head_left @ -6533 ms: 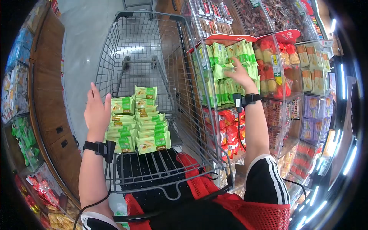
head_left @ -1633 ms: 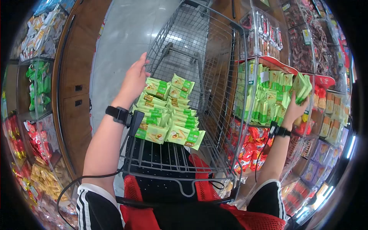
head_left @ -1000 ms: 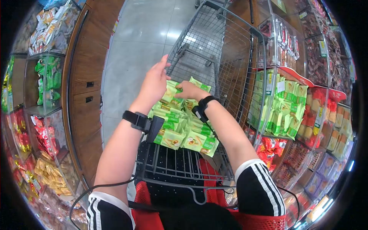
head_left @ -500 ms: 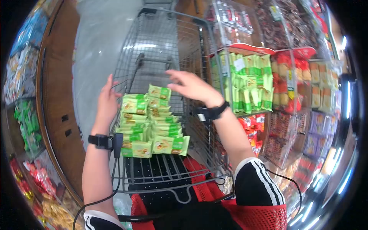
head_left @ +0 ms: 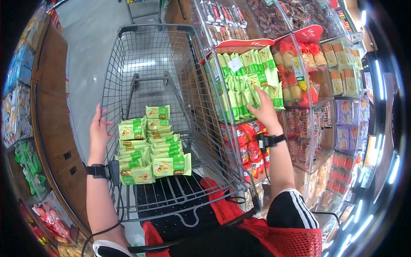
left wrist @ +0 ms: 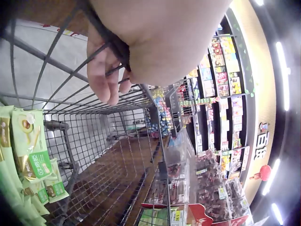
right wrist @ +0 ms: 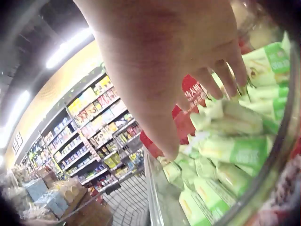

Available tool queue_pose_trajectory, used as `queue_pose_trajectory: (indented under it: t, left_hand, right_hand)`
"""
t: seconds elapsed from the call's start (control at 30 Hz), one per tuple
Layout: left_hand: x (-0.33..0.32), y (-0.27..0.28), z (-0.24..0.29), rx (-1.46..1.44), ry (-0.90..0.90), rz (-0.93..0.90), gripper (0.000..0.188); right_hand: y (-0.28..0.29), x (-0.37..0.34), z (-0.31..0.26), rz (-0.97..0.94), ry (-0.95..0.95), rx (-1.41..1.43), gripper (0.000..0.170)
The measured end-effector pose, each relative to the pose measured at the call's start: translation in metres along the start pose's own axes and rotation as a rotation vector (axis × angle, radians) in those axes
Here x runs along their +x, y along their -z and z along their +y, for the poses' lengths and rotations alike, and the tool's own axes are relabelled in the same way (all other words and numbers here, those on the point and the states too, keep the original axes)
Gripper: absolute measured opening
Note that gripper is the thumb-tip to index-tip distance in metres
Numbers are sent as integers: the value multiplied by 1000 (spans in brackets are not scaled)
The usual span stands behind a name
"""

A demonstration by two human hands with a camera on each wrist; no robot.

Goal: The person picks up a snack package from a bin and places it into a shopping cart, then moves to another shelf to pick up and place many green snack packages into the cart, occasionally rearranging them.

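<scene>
Green snack packs (head_left: 172, 166) lie in two stacked rows in the near part of the wire cart (head_left: 147, 28). My left hand (head_left: 99, 133) is at the cart's left side, its fingers loosely bent beside the wires; in the left wrist view the fingers of that hand (left wrist: 106, 70) hang by the mesh, holding no pack. My right hand (head_left: 266, 112) reaches over more green packs (head_left: 244, 64) in a clear shelf bin. In the right wrist view, thumb and fingers of the right hand (right wrist: 174, 66) are spread just over those packs (right wrist: 230, 150), with nothing gripped.
Bins of red packs (head_left: 252, 147), red-and-yellow packs (head_left: 293, 73) and purple packs (head_left: 349, 113) surround the green bin. A wooden cabinet (head_left: 53, 111) with more bins stands left, beyond a strip of grey floor (head_left: 92, 55).
My right hand held green packs at the bin, brought them over the cart, came away empty and has moved back right to the bin. My left hand has shifted along the cart's left side.
</scene>
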State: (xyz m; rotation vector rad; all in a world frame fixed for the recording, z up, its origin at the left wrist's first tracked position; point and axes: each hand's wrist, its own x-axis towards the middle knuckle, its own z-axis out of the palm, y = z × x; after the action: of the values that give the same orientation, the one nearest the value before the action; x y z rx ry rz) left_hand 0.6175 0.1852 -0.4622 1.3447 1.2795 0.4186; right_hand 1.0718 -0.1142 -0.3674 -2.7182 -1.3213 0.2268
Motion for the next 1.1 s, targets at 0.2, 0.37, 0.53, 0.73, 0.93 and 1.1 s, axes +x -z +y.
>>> queue_pose_trajectory:
  t: [0.2,0.37,0.53,0.73,0.93,1.1]
  left_hand:
    - [-1,2,-1,15,-20,13,51]
    - [1,2,-4,19,-23,-1,51]
    - [-1,2,-4,24,-26,-4,51]
    - [0,1,-5,26,-47,18,52]
    - [-2,-1,-1,34,-56,41,51]
    - [0,0,-4,45,-60,27,51]
  right_hand:
    - [-32,10,7,60,-58,53,90]
    - [-8,10,10,206,-47,112,91]
    - [53,-14,-62,478,98,226,84]
    - [66,-47,-192,-89,418,517,84]
    - [11,-64,-313,-779,911,294,70]
    - [-59,-86,-347,-909,869,331,59]
